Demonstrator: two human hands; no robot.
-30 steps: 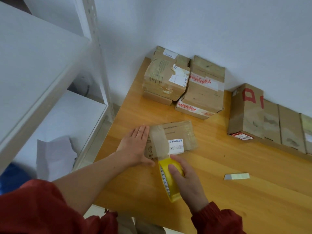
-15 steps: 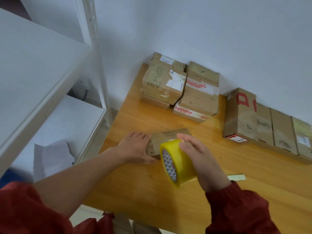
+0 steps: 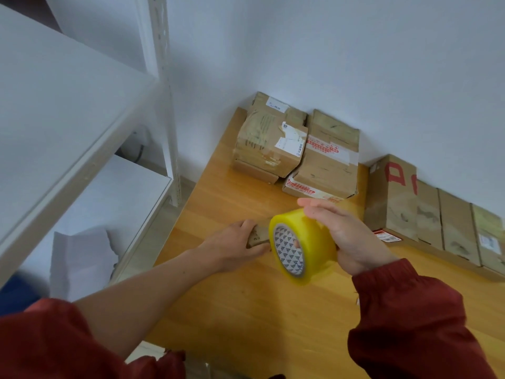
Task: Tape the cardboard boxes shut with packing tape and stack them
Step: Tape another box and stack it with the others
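Note:
A small flat cardboard box (image 3: 258, 236) lies on the wooden table (image 3: 259, 310), mostly hidden behind the tape roll. My left hand (image 3: 235, 246) rests flat against its left end, fingers straight. My right hand (image 3: 347, 236) grips a yellow roll of packing tape (image 3: 303, 246), held raised above the box with the core facing me. Whether a strip runs from the roll to the box cannot be made out.
Taped cardboard boxes (image 3: 270, 140) sit stacked at the far left corner against the wall, beside a larger stack (image 3: 328, 157). A row of boxes (image 3: 426, 209) lines the wall at right. A white metal shelf unit (image 3: 82, 127) stands left of the table.
My right hand has lifted the tape roll from the table's near edge up over the box and turned it. The left hand stays on the box. The camera has shifted slightly.

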